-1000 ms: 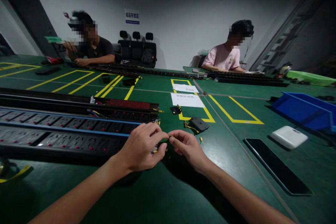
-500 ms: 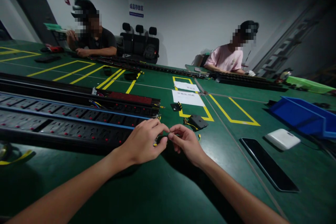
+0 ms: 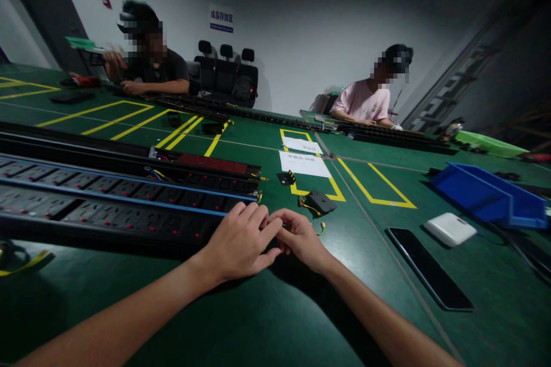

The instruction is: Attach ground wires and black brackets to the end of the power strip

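My left hand rests at the near end of a long black power strip, fingers curled down over its end. My right hand meets it fingertip to fingertip, pinching something small that I cannot make out, hidden between the fingers. A yellow wire pokes out just right of my right hand. A small black end cap with yellow wires lies on the green table a little beyond my hands.
More black power strips lie parallel at the left. A black bracket and white paper sheets sit ahead. To the right lie a phone, a white box and a blue bin. Two people work at the far side.
My hands have drawn closer together and lower onto the strip's end. The left fingers now cover the small yellow-tipped wire seen earlier. The view has shifted slightly.
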